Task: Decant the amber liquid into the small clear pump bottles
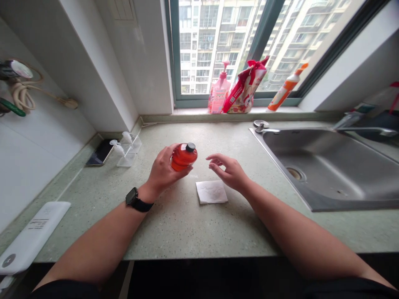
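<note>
My left hand point(164, 168) is wrapped round a bottle of red-orange liquid point(183, 158) with a black cap point(190, 147) on it. The bottle leans a little to the right over the counter; I cannot tell whether its base touches the surface. To its right my right hand point(228, 169) hovers with bent fingers apart and nothing in them, short of the bottle. Just below that hand lies a folded white paper tissue point(212, 192), flat on the speckled green counter point(174, 232). A black watch point(139, 200) is on my left wrist.
At right a steel sink point(324, 166) is set into the counter. A pink pump bottle point(220, 93), a red and white bag point(246, 89) and an orange and white bottle point(285, 91) stand on the sill. Leftward are a phone point(101, 153), a clear holder point(127, 155) and a white device point(34, 236).
</note>
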A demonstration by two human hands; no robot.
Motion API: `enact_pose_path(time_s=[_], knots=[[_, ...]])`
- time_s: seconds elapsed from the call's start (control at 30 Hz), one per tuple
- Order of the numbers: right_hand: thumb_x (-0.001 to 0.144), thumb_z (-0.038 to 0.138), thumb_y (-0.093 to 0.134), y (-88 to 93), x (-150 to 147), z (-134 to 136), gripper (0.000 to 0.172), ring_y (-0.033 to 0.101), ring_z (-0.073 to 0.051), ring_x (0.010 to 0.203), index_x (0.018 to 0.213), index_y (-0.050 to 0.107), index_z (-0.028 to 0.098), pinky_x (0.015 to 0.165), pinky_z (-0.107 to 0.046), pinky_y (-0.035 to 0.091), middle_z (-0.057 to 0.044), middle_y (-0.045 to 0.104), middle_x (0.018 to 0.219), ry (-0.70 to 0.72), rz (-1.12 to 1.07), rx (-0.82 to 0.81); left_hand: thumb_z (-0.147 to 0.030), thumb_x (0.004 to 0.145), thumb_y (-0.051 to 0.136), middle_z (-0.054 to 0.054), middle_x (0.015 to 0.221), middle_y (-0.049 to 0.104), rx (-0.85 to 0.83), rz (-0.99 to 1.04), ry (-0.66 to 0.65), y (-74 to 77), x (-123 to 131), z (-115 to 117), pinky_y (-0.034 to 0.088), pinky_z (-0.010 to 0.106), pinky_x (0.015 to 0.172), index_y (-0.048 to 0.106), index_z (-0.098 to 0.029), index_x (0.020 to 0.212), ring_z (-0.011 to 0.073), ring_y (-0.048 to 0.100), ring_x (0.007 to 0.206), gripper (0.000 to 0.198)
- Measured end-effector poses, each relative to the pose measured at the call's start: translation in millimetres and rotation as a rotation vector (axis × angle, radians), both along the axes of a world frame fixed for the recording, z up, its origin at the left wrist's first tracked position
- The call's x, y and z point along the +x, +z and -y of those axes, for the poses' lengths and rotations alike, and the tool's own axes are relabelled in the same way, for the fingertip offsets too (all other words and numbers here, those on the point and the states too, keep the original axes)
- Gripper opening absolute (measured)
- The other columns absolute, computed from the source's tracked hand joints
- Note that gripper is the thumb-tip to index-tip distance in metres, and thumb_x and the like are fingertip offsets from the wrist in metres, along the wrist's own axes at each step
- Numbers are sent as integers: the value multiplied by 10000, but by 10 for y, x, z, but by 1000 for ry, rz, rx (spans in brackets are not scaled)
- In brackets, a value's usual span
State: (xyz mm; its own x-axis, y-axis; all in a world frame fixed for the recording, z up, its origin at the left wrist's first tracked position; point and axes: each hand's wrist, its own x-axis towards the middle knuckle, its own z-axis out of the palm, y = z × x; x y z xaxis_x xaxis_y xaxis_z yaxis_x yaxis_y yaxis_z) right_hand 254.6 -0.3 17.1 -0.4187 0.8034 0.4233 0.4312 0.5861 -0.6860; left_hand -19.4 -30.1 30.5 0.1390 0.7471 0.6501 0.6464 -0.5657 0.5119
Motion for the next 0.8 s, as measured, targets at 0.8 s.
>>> enact_pose_path(time_s=[0.8], knots=[[1026, 595, 630, 165, -58, 191, 353, 681, -174, 767, 1035, 670, 244, 749, -337, 577, -40, 749, 886, 27, -23, 205, -550, 864, 781, 119, 1193, 744, 9, -398, -95, 39, 156, 159, 501, 460, 909, 604, -235, 1425, 327, 679, 1029, 668]])
